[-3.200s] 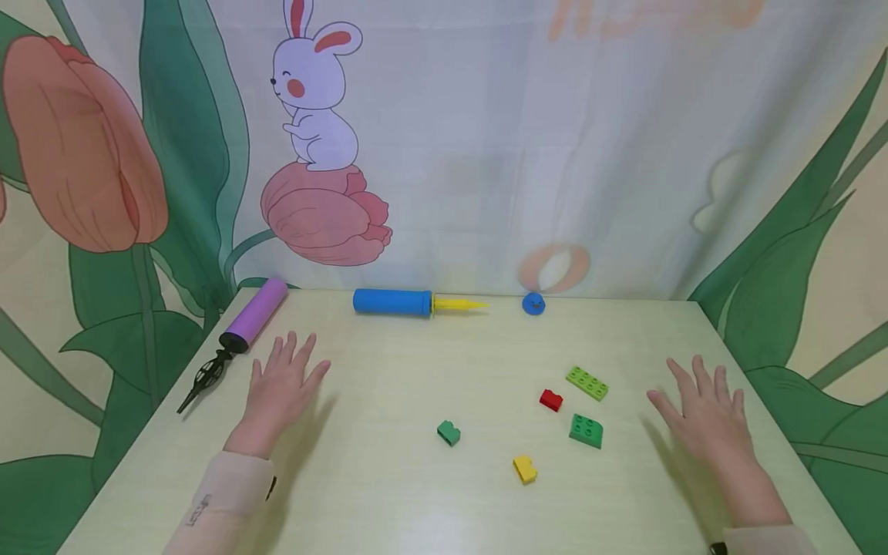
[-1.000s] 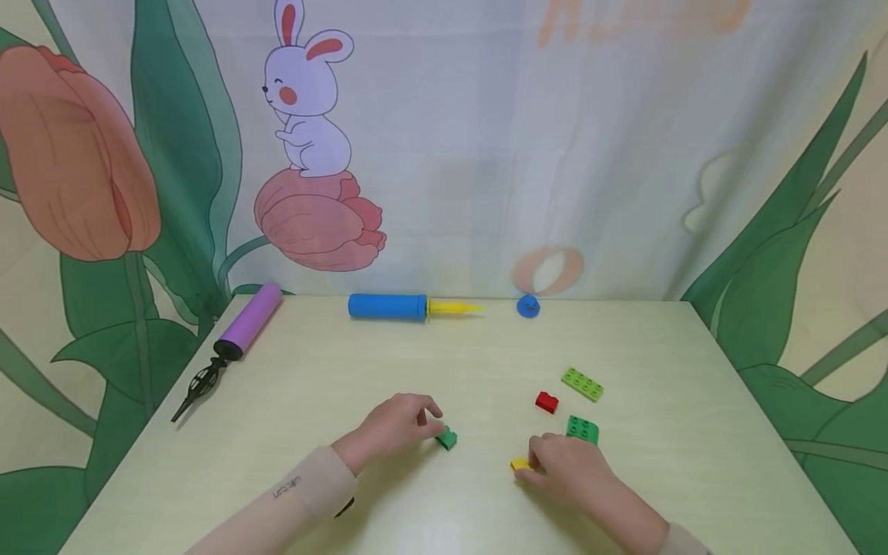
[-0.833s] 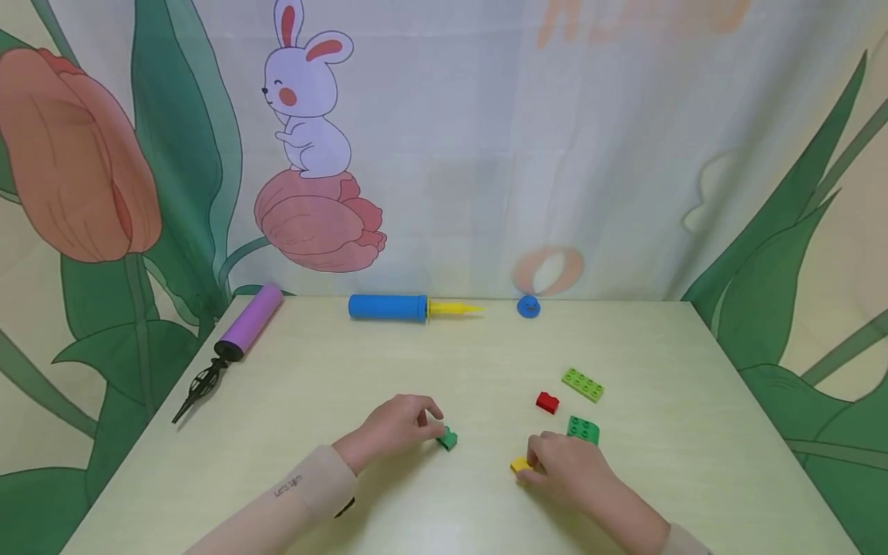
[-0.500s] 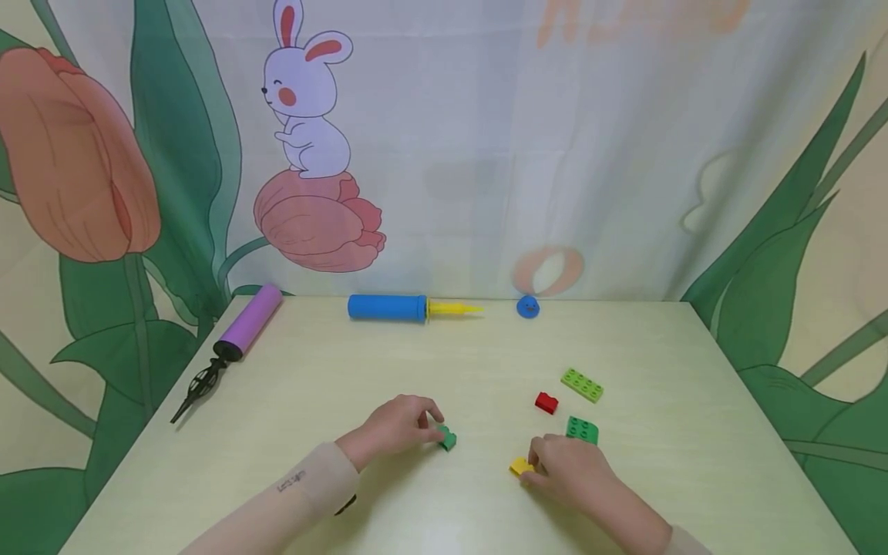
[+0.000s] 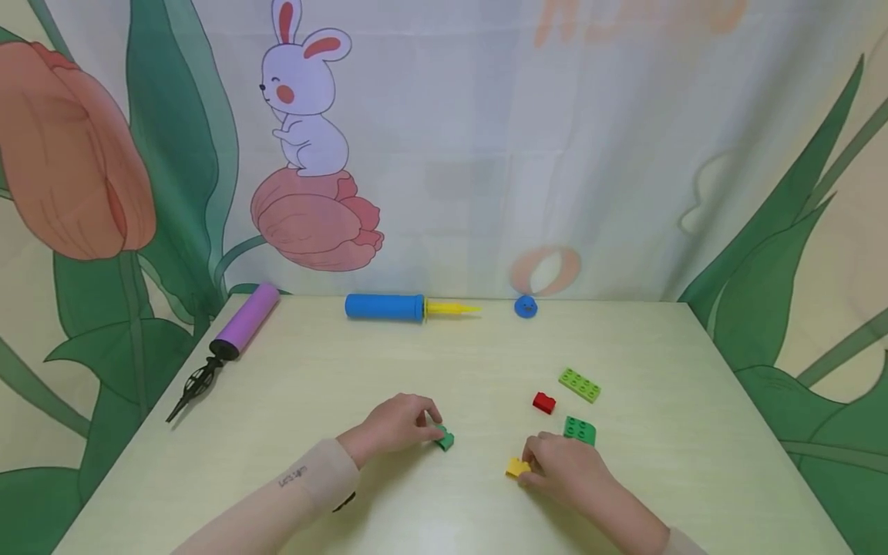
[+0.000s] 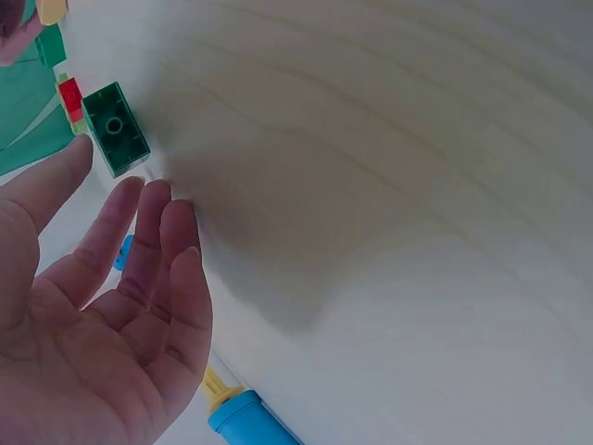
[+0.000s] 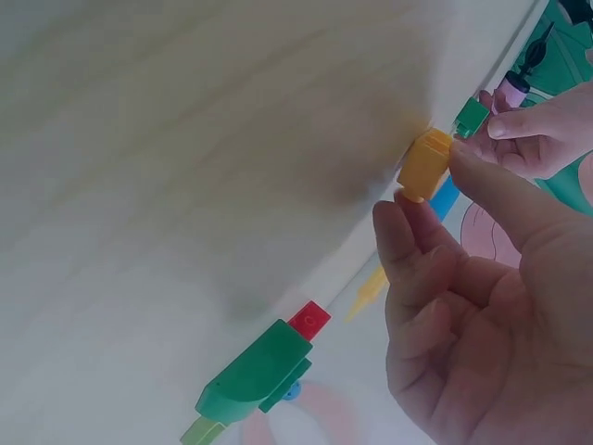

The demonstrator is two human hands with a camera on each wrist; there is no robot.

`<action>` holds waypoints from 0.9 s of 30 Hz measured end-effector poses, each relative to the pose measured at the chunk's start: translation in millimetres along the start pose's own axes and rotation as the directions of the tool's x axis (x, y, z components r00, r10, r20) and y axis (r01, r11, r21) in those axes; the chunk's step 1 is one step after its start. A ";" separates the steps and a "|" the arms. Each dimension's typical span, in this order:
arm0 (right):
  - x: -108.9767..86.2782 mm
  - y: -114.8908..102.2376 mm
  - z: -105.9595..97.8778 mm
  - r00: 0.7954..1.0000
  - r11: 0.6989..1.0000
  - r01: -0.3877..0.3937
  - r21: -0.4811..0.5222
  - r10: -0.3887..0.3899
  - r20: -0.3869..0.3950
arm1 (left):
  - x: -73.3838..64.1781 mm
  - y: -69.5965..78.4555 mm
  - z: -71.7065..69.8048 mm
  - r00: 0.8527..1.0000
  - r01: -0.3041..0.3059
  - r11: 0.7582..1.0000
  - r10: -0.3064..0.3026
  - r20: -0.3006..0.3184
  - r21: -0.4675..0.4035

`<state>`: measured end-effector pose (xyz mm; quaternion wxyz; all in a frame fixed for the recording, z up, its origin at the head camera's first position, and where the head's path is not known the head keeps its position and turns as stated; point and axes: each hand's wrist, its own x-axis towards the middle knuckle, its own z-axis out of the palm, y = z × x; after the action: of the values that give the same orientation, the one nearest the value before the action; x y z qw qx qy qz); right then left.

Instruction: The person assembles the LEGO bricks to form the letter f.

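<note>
Behind the bench (image 5: 388, 362), printed fabric (image 5: 444, 116) is hanging. Spread hovering is giving way to pinching: left of the red brick (image 5: 544, 402), the left hand (image 5: 398, 422) is pinching the small green brick (image 5: 445, 440); nearer the person than the red brick, the right hand (image 5: 569, 465) is pinching and slightly turning the yellow brick (image 5: 516, 468) — apparently orienting it.

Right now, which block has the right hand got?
The yellow block, pinched by the right hand. The small green block is at the left hand; the red block, lime block and big green block touch neither.
</note>
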<state>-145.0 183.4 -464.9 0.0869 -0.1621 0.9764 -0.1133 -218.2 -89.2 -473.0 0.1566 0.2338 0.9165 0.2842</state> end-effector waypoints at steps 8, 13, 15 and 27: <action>2.9 2.1 1.5 1.000 0.999 0.013 0.032 -0.013 -0.011 | 3.3 -2.1 0.4 1.000 0.005 1.000 -0.005 0.009 0.001; 2.0 2.6 2.2 1.000 0.998 0.012 0.058 -0.012 -0.002 | 1.8 -1.9 0.3 1.000 -0.007 1.000 0.006 0.024 0.010; 1.0 2.6 2.2 1.000 0.999 0.017 0.052 -0.016 -0.008 | 0.2 -1.0 -0.7 0.999 -0.020 1.000 0.019 0.027 0.011; 0.9 -0.6 0.2 1.000 0.997 0.004 0.080 -0.002 -0.023 | -0.8 -5.8 -4.5 0.999 -0.035 0.999 0.035 0.033 0.011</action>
<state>-145.6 182.5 -465.1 0.0819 -0.1587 0.9718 -0.1541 -221.4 -95.8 -472.8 0.1652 0.2555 0.9113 0.2775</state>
